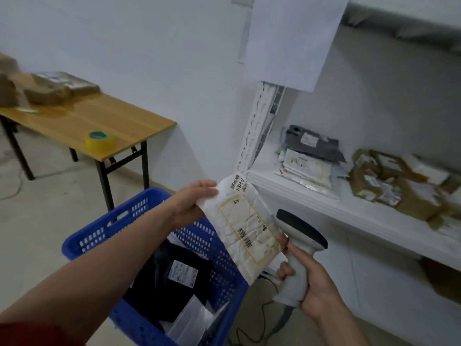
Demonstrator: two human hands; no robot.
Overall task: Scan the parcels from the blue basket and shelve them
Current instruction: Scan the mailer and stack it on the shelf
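Pinches the upper corner of the white parcel (247,226) between the thumb and fingers (204,186) of the left hand (192,203), printed label and barcode facing up. Holds it tilted above the far side of the blue basket (94,228), lower half reaching down toward the right-hand fingers. Grips the handle of the white scanner (299,245) in the right hand (314,283), fingers (285,269) curled round it, dark scanner head just above them and right beside the parcel's lower edge. Cannot tell whether the raised index fingertip touches that edge.

Below the left-hand fingers, inside the basket: a black parcel (154,290) with a white label, and clear plastic bags (189,318) nearer the camera.

Beyond and right of the right-hand fingers: a white shelf (349,216) bearing a grey parcel (314,146) atop pale flat parcels (306,168), with brown taped parcels (394,186) further right.

Well left of the left-hand fingers: a wooden surface (112,121) with a yellow tape roll (99,140) near its front edge and blurred brown boxes (50,91) at its back.
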